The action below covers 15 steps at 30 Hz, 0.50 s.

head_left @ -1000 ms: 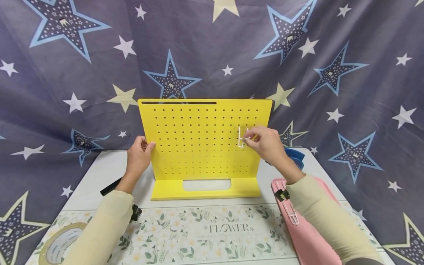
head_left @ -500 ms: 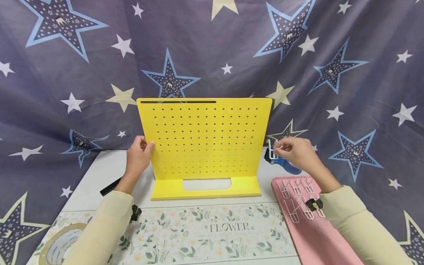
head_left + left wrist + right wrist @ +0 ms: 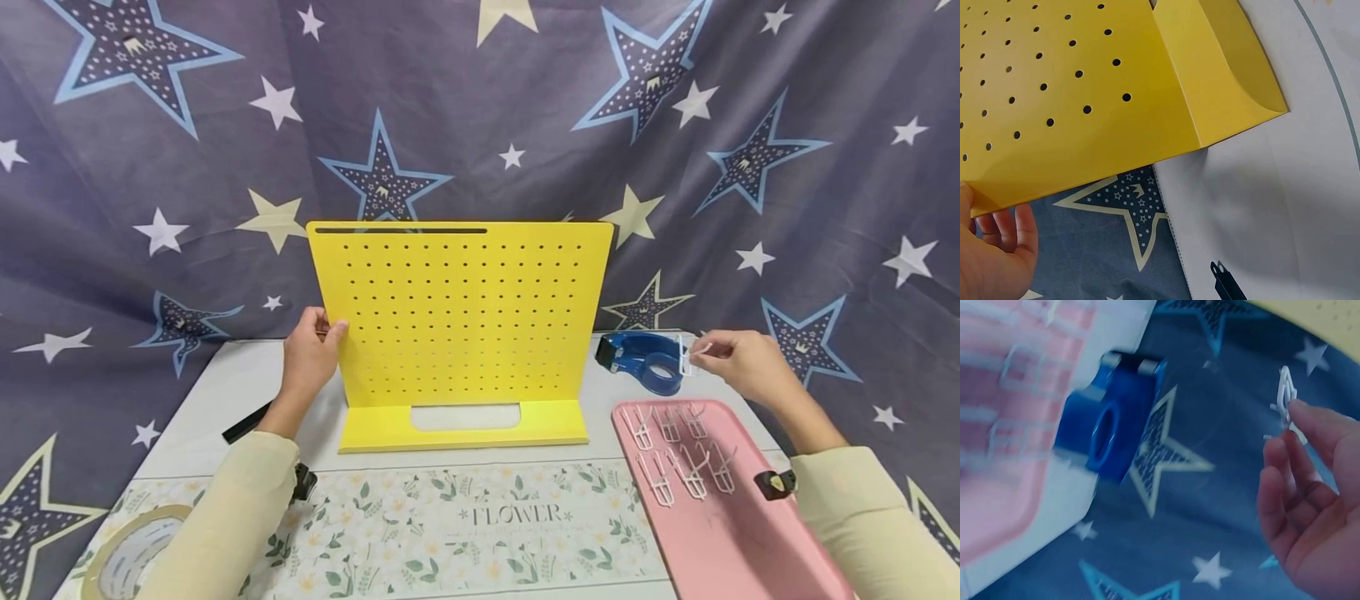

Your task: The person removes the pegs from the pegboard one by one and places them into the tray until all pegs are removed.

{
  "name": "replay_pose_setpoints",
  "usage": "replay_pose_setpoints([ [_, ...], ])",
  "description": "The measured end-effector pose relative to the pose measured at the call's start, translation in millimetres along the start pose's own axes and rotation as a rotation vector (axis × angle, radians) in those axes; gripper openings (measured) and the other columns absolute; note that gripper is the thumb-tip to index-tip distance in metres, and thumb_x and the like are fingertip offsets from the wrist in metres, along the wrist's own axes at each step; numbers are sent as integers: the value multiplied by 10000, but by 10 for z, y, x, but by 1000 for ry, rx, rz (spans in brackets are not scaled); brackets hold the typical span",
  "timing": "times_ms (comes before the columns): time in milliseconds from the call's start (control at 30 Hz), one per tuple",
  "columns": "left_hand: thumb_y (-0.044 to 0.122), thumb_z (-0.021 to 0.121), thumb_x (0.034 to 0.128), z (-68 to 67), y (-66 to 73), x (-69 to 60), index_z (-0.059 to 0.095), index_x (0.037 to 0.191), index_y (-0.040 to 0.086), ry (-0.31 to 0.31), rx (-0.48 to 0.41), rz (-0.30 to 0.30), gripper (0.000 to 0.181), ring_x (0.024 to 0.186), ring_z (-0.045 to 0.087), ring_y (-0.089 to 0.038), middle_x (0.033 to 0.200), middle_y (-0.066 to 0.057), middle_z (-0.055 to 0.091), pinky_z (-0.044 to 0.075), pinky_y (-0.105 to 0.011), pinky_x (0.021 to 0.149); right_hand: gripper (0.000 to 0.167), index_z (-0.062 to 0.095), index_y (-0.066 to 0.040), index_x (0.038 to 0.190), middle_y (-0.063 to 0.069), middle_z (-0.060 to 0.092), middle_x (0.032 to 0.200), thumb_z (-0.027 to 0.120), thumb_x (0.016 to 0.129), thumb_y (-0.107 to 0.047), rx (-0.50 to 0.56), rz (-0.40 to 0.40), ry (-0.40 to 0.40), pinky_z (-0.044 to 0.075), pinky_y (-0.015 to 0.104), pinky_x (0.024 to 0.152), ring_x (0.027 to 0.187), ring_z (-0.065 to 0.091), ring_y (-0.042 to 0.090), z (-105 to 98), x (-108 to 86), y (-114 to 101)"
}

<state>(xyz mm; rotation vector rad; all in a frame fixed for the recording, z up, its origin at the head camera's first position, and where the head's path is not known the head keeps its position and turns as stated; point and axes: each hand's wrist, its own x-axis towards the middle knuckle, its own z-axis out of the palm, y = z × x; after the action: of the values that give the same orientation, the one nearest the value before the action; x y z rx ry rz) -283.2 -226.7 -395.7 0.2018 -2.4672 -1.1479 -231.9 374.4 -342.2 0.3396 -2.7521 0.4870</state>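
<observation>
A yellow pegboard (image 3: 465, 325) with rows of small holes stands upright on its base, no hook on its face. My left hand (image 3: 311, 354) grips its left edge, thumb on the front and fingers behind, as the left wrist view also shows. Out to the right, above the table's back edge, my right hand (image 3: 742, 362) pinches a white wire pegboard hook (image 3: 1285, 394) between thumb and fingertips. Several like hooks (image 3: 690, 473) lie in two rows on a pink tray (image 3: 738, 546) below that hand.
Behind the tray sits a blue tape dispenser (image 3: 637, 358). A roll of tape (image 3: 138, 550) lies front left, partly under the left sleeve. A black bar (image 3: 246, 423) rests left of the pegboard. A flower-print mat (image 3: 420, 533) covers the table front; a star-patterned cloth (image 3: 465, 108) hangs behind.
My right hand has moved right, away from the pegboard's face, past its right edge and beyond the tape dispenser, carrying the hook. My left hand stays on the left edge.
</observation>
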Motion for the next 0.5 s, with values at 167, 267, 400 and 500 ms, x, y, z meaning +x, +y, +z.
replay_pose_setpoints([
  [167, 312, 553, 1057, 8, -18, 5, 496, 1163, 40, -4, 7, -1, 298, 1039, 608, -331, 1111, -168, 618, 467, -394, 819, 67, 761, -162, 870, -44, 730, 731, 794, 874, -220, -53, -34, -26, 425, 302, 617, 626, 539, -62, -20, -95, 271],
  [267, 315, 553, 1057, 9, -19, 8, 494, 1162, 42, -5, 7, 3, 298, 1031, 609, -332, 1110, -167, 618, 467, -392, 813, 50, 753, -189, 851, -54, 729, 730, 790, 873, -214, -76, -38, -52, 422, 343, 666, 638, 560, -40, -11, -169, 415],
  [400, 314, 555, 1056, 1, -17, 8, 492, 1155, 42, -4, 2, 7, 296, 1025, 606, -336, 1108, -171, 619, 462, -392, 815, 59, 745, -225, 838, -82, 725, 740, 791, 868, -203, -96, -20, -88, 432, 400, 735, 666, 560, -70, 13, -290, 604],
  [500, 314, 552, 1056, -6, -14, 1, 490, 1158, 40, -6, -1, 8, 298, 1030, 601, -338, 1115, -175, 616, 459, -392, 818, 49, 744, -222, 855, -100, 718, 751, 786, 878, -211, -86, 4, -140, 443, 362, 712, 660, 533, -100, 34, -397, 731],
])
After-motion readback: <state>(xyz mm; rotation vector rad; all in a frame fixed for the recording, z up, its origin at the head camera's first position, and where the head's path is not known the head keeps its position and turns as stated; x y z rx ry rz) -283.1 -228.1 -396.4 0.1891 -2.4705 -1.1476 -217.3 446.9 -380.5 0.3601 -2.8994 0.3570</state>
